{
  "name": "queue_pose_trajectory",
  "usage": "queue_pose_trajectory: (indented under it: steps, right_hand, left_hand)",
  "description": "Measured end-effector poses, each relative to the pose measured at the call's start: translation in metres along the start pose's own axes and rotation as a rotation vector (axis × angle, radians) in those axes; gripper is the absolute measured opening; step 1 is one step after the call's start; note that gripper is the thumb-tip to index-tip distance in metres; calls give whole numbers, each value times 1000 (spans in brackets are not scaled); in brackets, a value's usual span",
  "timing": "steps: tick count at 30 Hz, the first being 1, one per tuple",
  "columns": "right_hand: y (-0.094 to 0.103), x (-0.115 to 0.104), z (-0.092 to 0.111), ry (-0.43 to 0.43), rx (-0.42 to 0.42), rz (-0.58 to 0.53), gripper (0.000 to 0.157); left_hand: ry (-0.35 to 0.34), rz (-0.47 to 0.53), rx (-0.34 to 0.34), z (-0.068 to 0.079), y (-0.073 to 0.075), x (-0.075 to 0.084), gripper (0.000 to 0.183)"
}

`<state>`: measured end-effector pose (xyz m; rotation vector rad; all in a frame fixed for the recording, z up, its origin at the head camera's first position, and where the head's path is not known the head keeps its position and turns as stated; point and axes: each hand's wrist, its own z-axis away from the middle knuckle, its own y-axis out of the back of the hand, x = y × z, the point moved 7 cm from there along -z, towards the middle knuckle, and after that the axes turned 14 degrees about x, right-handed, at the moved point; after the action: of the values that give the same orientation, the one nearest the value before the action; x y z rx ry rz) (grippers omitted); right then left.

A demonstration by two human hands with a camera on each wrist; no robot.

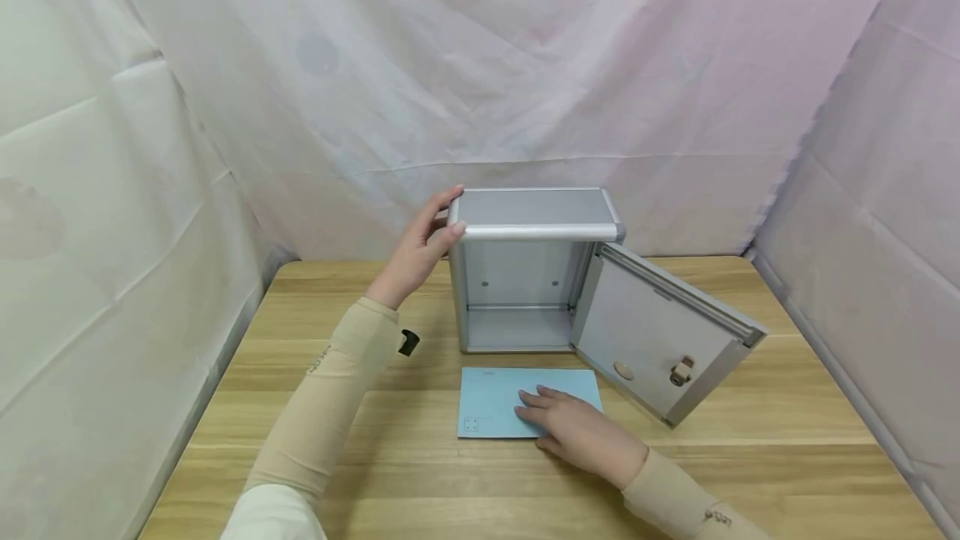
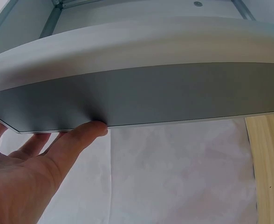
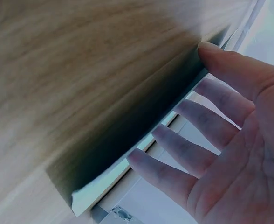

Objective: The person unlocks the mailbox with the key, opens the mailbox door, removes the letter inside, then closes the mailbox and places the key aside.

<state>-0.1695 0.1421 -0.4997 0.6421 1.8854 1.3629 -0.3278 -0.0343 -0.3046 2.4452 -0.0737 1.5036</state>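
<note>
A grey metal mailbox (image 1: pixel 536 232) stands on the wooden table, its hinged door (image 1: pixel 652 323) swung out to the right and its inside exposed. My left hand (image 1: pixel 420 252) grips the box's upper left corner, thumb at the front edge and fingers toward the back. In the left wrist view, the thumb touches the edge of a dark grey panel (image 2: pixel 183 93). In front of the box a light blue envelope (image 1: pixel 491 398) lies flat. Over its right part rests my right hand (image 1: pixel 573 432), fingers extended, with the thumb beside the near edge.
On the door's inner face are a lock (image 1: pixel 682 371) and an oval piece (image 1: pixel 623 371). A black strap end (image 1: pixel 409 342) shows by the left wrist. White cloth (image 1: pixel 480 65) hangs behind and on both sides of the table (image 1: pixel 420 490).
</note>
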Motion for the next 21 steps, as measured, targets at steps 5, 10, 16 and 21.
queue_pose_trajectory:
  steps: [5, 10, 16, 21]
  right_hand:
    - [0, 1, 1, -9, 8, -6, 47]
    - [1, 0, 1, -10, 15, -11, 46]
    - [1, -1, 2, -4, 7, 5, 48]
    - [10, -4, 0, -1, 39, 9, 53]
  left_hand:
    - [-5, 3, 1, 0, 1, -1, 56]
    - [-1, 7, 5, 0, 1, -1, 55]
    - [5, 3, 3, 0, 1, -3, 55]
    - [12, 6, 1, -1, 0, -4, 54]
